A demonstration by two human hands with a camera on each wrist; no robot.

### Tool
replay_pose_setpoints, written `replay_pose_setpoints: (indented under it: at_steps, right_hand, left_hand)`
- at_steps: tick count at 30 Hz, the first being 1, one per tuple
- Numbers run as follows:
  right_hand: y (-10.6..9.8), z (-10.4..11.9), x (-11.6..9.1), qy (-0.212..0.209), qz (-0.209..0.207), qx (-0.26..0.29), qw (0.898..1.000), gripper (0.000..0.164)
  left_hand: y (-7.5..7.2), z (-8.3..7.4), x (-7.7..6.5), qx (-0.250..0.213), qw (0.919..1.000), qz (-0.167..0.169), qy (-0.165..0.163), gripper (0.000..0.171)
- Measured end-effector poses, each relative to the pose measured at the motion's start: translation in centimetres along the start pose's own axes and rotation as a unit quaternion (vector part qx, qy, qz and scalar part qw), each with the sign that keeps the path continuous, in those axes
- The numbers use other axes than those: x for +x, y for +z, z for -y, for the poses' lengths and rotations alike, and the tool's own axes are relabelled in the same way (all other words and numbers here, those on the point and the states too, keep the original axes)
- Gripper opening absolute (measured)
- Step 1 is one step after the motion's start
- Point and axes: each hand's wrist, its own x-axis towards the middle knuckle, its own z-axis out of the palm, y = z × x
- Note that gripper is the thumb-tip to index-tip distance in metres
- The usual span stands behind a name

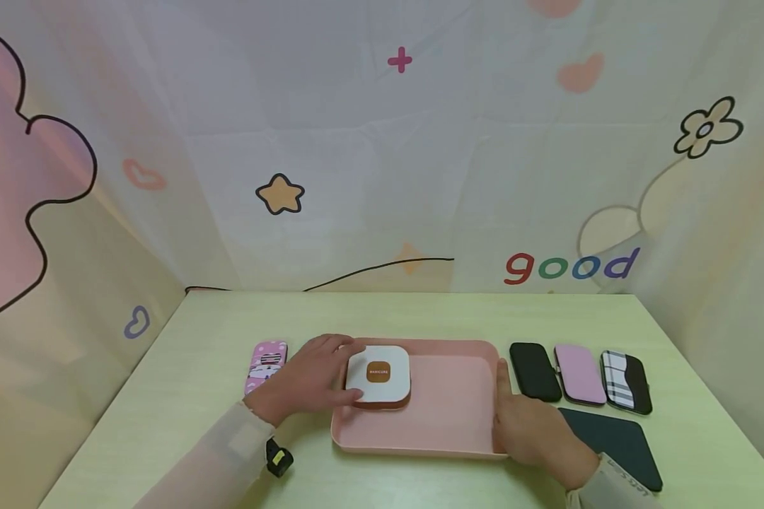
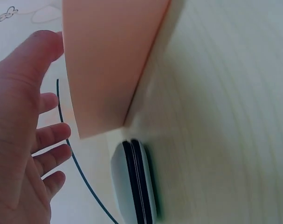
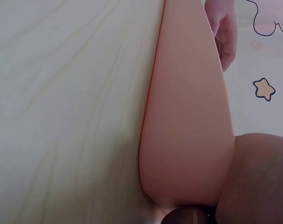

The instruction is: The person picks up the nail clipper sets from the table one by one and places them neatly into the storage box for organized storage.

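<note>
Head view — left hand [image 1: 312, 375] grips the white box [image 1: 379, 375] at the left end of the pink tray [image 1: 452, 403], right hand [image 1: 527, 431] lies straight-fingered along its right side — uneven pushing might skew the tray.

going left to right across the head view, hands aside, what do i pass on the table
Pink patterned case, white-topped box in the pink tray, black case, lilac case, plaid-and-black case.
</note>
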Motion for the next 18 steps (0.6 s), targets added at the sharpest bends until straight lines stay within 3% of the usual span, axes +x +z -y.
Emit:
replay_pose_setpoints:
  at_steps: [6,18]
  right_hand:
    - [0.0,0.0,0.0,0.0,0.0,0.001,1.0,0.083]
    - [0.0,-0.1,0.0,-0.005,-0.006,0.004,1.0,0.083]
  left_hand:
    - [-0.2,1.1,-0.6,0.002,0.9996,-0.027,-0.009,0.081]
    - [-0.3,3.6,-1.9,0.001,0.9992,-0.025,-0.033,0.087]
